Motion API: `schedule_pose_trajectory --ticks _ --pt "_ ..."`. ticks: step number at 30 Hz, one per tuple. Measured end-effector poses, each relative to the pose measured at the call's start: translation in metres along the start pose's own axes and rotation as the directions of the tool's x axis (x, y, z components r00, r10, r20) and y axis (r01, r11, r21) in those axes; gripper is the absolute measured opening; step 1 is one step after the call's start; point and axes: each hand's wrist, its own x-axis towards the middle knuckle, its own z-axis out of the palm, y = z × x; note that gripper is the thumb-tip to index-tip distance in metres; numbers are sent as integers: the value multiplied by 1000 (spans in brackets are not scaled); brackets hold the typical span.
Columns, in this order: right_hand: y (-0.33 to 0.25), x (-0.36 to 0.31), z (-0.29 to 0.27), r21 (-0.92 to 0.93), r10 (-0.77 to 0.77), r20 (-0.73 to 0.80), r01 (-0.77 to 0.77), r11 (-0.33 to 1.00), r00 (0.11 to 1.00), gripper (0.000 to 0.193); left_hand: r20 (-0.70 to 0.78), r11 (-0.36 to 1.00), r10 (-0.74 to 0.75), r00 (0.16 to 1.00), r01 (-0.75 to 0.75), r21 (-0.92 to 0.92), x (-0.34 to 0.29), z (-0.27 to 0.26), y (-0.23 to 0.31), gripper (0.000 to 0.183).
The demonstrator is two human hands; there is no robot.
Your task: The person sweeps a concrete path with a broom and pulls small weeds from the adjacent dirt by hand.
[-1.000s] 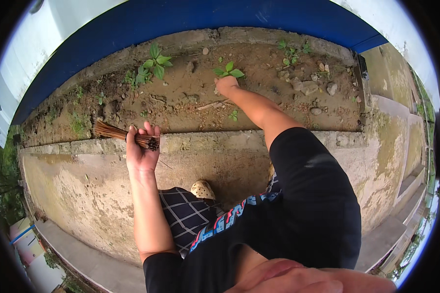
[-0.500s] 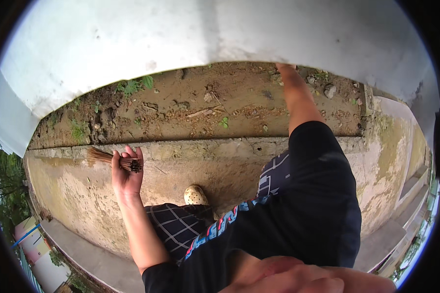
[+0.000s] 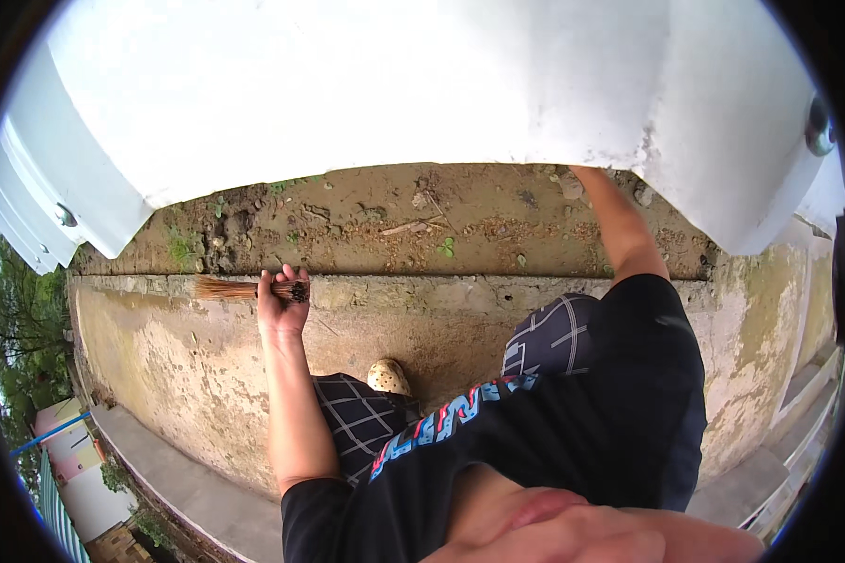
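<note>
Wrapping its fingers around the stick bundle (image 3: 225,289) near its dark end, left of centre, the left hand (image 3: 284,310) leaves the right arm (image 3: 624,225) free to reach behind the upper white panel (image 3: 385,94), where I cannot tell the right hand's grip.

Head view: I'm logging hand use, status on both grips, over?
Left grip: brown stick bundle held. Right grip: hidden by white panel. Panel also covers part of soil strip.
</note>
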Motion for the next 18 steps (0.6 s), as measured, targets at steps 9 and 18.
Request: schedule_pose_trajectory --ticks 9,18 --pt "114 16 40 283 489 107 -498 819 866 37 95 999 15 995 -20 47 30 -20 -2 32" --pt "155 26 66 148 373 288 -426 893 882 33 174 963 238 955 -256 88 42 -40 23 41"
